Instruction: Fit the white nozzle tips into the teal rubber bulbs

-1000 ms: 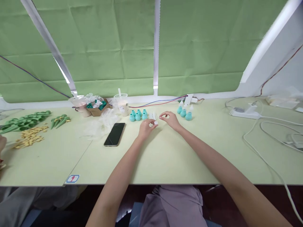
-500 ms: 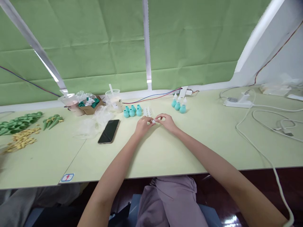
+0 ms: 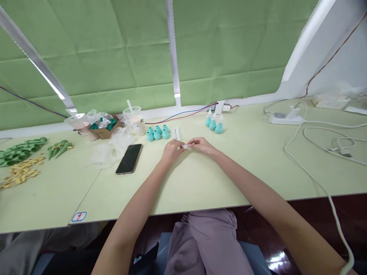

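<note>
Currently, left end of table [image 3: 186, 187]: green cone-shaped parts [image 3: 21, 152] lie in rows, with loose yellow pieces [image 3: 21, 173] just in front of them.
Phone: the dark phone [image 3: 129, 159] lies flat, apart from your left hand.
Open turquoise bulbs: a cluster of open turquoise bulbs [image 3: 156, 135] stands upright beyond your left hand, mouths up, untouched.
White parts: a small group of white parts [image 3: 177, 133] lies just beyond your fingers; individual shapes are too small to tell.
Left hand: your left hand [image 3: 172, 151] pinches the left side of a small white piece [image 3: 185, 146] between thumb and forefinger.
Change at the hands: one second ago your right fingers are apart from the piece; now they meet it, so the work shifts from a one-handed hold to two-handed handling.
Piece position: it lies between the two sets of fingertips, largely covered by them.
Right hand: your right hand [image 3: 201, 145] has thumb and forefinger pressed together at the piece's right side, apparently pinching it; applied force cannot be told.
Tipped bulbs: three turquoise bulbs with white tips [image 3: 212, 125] stand beyond your right hand, untouched.
</note>
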The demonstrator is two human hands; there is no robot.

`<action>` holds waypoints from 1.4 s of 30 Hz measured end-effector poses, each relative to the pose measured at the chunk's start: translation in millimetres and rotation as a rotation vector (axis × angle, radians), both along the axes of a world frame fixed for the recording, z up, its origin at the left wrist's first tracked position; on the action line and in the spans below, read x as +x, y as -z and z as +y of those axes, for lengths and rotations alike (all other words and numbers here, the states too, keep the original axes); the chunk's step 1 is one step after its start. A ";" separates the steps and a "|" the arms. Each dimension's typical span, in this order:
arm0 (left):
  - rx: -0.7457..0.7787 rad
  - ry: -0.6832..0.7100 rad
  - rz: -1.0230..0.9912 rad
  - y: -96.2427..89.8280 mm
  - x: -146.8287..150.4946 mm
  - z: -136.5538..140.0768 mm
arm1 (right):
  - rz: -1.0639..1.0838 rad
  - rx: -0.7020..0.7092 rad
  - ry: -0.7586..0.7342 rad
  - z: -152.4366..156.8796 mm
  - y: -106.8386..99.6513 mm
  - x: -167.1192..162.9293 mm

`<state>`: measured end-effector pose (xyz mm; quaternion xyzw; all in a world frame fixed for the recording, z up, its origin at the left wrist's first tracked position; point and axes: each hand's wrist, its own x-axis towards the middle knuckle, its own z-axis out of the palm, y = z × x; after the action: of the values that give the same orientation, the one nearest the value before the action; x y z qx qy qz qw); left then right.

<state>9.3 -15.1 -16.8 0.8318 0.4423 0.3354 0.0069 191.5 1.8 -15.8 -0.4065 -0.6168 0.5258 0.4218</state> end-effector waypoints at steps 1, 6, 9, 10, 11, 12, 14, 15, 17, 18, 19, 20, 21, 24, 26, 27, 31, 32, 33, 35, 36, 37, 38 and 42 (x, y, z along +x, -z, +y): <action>0.017 0.007 0.021 0.0 0.5 -0.1 | 0.023 -0.031 -0.004 0.0 0.5 0.9; 0.117 0.038 0.112 1.2 1.5 -0.4 | 0.188 -0.245 -0.138 -1.5 3.4 6.9; 0.175 0.059 0.181 2.6 1.1 0.5 | 0.219 -0.320 -0.180 -3.2 4.3 8.8; 0.193 0.063 0.206 2.9 0.9 1.0 | 0.234 -0.335 -0.174 -3.8 4.6 8.5; 0.210 0.062 0.230 3.0 0.8 1.6 | 0.256 -0.346 -0.163 -4.4 5.0 7.8; 0.225 0.056 0.254 3.0 0.7 2.1 | 0.282 -0.354 -0.148 -5.1 5.6 6.7; 0.250 0.034 0.296 2.5 0.5 2.5 | 0.328 -0.371 -0.119 -6.2 7.0 3.8; 0.261 0.022 0.312 2.1 0.5 2.4 | 0.344 -0.379 -0.107 -6.7 7.8 2.3; 0.280 0.009 0.342 1.4 0.5 1.6 | 0.359 -0.395 -0.091 -7.3 9.1 0.0; 0.289 0.009 0.358 1.2 0.6 1.0 | 0.360 -0.402 -0.085 -7.5 9.5 -0.8; 0.298 0.010 0.375 1.1 0.7 0.4 | 0.360 -0.409 -0.076 -7.7 9.6 -1.3; 0.305 0.013 0.389 1.2 0.9 -0.1 | 0.360 -0.415 -0.067 -8.0 9.6 -1.7; 0.308 0.016 0.399 1.4 1.0 -0.4 | 0.359 -0.420 -0.057 -8.3 9.4 -2.1; 0.291 0.010 0.381 2.7 1.6 -0.4 | 0.368 -0.422 -0.027 -10.1 8.3 -3.4; 0.273 -0.006 0.342 3.5 1.8 0.1 | 0.384 -0.420 0.005 -11.4 7.6 -4.8; 0.268 -0.014 0.326 3.7 1.9 0.4 | 0.393 -0.422 0.021 -11.9 7.3 -5.5; 0.251 -0.025 0.300 3.2 2.2 0.3 | 0.403 -0.435 0.041 -12.4 6.7 -7.8; 0.242 -0.025 0.292 3.0 2.4 0.0 | 0.402 -0.433 0.046 -12.5 6.5 -8.1; 0.229 -0.027 0.277 2.8 2.6 -0.2 | 0.401 -0.429 0.054 -12.6 6.3 -8.4; 0.195 -0.033 0.233 2.9 3.1 -0.4 | 0.406 -0.416 0.075 -13.3 6.0 -8.9; 0.178 -0.037 0.207 3.1 3.2 -0.4 | 0.410 -0.409 0.081 -13.8 6.0 -9.3; 0.163 -0.041 0.182 3.3 3.3 -0.2 | 0.413 -0.402 0.086 -14.4 6.2 -9.8; 0.151 -0.044 0.160 3.5 3.3 0.1 | 0.415 -0.397 0.089 -15.1 6.7 -10.6; 0.130 -0.039 0.083 3.3 2.6 1.0 | 0.462 -0.316 0.099 -17.6 11.3 -15.9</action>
<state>11.9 -14.2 -20.1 0.8350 0.4356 0.3285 -0.0719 175.6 -15.8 -27.1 -0.3664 -0.3941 0.6729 0.5076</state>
